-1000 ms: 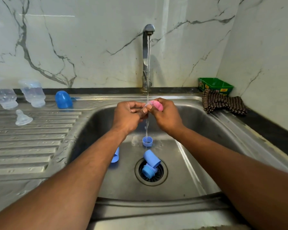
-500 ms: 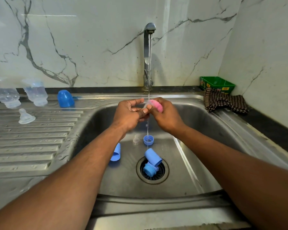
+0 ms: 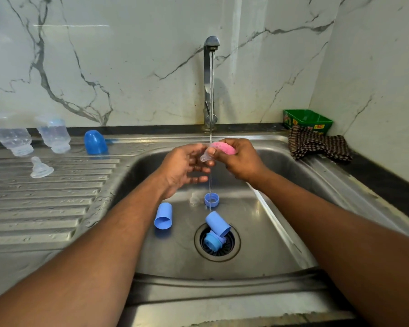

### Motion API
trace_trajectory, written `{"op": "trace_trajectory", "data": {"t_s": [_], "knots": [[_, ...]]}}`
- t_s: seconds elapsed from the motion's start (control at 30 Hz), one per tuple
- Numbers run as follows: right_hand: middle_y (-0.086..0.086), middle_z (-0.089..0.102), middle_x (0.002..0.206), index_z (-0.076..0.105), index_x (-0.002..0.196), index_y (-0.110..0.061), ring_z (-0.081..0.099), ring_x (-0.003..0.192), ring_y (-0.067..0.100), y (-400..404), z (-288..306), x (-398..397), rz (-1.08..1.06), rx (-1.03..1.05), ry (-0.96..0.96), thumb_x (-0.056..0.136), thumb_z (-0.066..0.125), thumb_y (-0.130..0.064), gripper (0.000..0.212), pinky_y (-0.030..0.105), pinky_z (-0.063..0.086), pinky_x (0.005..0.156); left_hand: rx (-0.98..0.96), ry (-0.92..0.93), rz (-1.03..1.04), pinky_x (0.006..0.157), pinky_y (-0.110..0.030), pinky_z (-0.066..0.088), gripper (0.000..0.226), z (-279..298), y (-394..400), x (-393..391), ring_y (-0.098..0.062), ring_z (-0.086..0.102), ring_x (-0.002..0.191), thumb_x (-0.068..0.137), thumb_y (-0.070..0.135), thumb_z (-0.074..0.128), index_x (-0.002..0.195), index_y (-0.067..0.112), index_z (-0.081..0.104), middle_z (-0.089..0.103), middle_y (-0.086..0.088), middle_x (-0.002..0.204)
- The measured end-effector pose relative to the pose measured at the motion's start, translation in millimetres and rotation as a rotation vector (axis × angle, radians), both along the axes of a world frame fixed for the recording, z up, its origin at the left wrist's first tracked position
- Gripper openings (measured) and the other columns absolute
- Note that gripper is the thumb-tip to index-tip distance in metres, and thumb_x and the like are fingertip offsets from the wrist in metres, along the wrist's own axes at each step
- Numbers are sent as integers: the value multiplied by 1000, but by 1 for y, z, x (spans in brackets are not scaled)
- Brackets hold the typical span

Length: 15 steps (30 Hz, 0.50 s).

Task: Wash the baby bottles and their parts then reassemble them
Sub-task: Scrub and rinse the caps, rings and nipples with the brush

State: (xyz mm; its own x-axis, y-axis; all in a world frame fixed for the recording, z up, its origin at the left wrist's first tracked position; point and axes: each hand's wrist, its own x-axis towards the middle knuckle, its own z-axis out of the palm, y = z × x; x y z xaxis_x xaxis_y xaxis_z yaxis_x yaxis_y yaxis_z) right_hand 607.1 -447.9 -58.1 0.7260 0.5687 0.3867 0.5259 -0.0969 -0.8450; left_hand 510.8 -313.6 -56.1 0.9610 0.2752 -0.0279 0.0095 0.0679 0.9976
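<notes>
- The right hand is gripping a pink scrubber and pinching a clear teat against it with the thumb; both are sitting in the thin water stream falling from the tap, probably so that the soap is rinsing off as the teat is being rubbed.
- The left hand is hovering at 9 o'clock of the teat, fingers spread wide and loose, holding nothing; it is probably waiting to take or turn the teat.
- On the floor of the sink, parts are lying unwashed or waiting: a light blue cap on its side at 7 o'clock of the hands, a small blue ring straight below them at 6 o'clock with a second clear teat just beside it, and another blue cap leaning over a blue collar on the drain strainer.
- Those two pieces are partly covering the drain, so the water could be draining slowly.
- On the draining board, at 9 to 10 o'clock, two clear bottles are standing mouth down to drip, with a dark blue cap near them and a third teat in front.
- At 2 o'clock, a checked cloth is lying by a green tub, well apart from the work.
- Reassembly is not yet begun, by my judgement.
</notes>
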Motion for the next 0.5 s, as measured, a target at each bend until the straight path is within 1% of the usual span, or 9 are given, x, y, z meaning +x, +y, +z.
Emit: {"op": "trace_trajectory", "data": {"t_s": [0.07, 0.13, 0.23, 0.27, 0.3, 0.37, 0.4, 0.47, 0.5], "knots": [[-18, 57, 45, 71, 92, -5, 48, 39, -6, -2, -1, 1, -7, 18, 51, 89, 72, -14, 9, 8, 35, 44, 0, 10, 24, 67, -30, 56, 27, 0, -1, 1, -17, 67, 76, 104, 31, 45, 109, 16, 67, 71, -7, 91], [-13, 62, 52, 73, 90, -2, 50, 42, -4, -1, -2, 2, -39, 36, 69, 83, 78, -21, 21, 12, 38, 48, 25, 18, 43, 62, -28, 56, 17, -1, -3, 1, -20, 70, 79, 103, 22, 48, 104, 17, 65, 72, -8, 91], [-5, 67, 69, 73, 80, -12, 58, 60, 6, 0, -4, 5, -135, 76, 116, 70, 87, -34, 28, 25, 49, 62, 5, 24, 81, 55, -23, 52, 9, -1, -4, 0, -18, 71, 74, 99, 22, 57, 99, 17, 64, 73, -6, 86], [-4, 66, 69, 71, 76, -16, 57, 62, 9, -1, -3, 5, -174, 95, 136, 69, 88, -37, 28, 27, 49, 63, 14, 35, 118, 53, -21, 50, 7, -1, -5, -1, -17, 69, 69, 96, 24, 61, 95, 18, 63, 71, -4, 81], [-5, 63, 69, 68, 74, -19, 55, 61, 9, -2, -2, 4, -199, 114, 155, 69, 87, -39, 28, 27, 48, 60, 28, 46, 167, 50, -19, 47, 8, -1, -5, -1, -15, 66, 64, 94, 26, 65, 91, 19, 63, 68, -2, 74], [-7, 59, 65, 68, 79, -20, 49, 55, 8, -1, 0, 1, -199, 120, 189, 79, 80, -43, 25, 22, 41, 50, 63, 53, 254, 45, -17, 41, 13, -3, -7, 1, -11, 55, 55, 90, 31, 70, 85, 20, 65, 58, 2, 65], [-8, 57, 65, 68, 87, -19, 47, 54, 7, 1, 1, -2, -174, 90, 218, 86, 74, -41, 23, 19, 38, 45, 86, 49, 288, 43, -17, 38, 14, -3, -8, 2, -10, 49, 54, 88, 33, 71, 84, 20, 67, 55, 3, 64], [-8, 55, 71, 65, 104, -17, 47, 57, 6, 5, 5, -10, -77, 8, 277, 93, 66, -33, 19, 14, 35, 37, 125, 25, 344, 43, -18, 33, 13, -4, -11, 5, -9, 42, 53, 88, 30, 72, 83, 19, 69, 54, 1, 66], [-8, 57, 75, 63, 108, -17, 49, 59, 5, 6, 4, -13, -23, -19, 276, 93, 66, -29, 19, 13, 36, 38, 140, 10, 371, 43, -19, 32, 12, -4, -12, 6, -10, 42, 53, 89, 26, 71, 80, 18, 69, 56, 1, 66]]}}
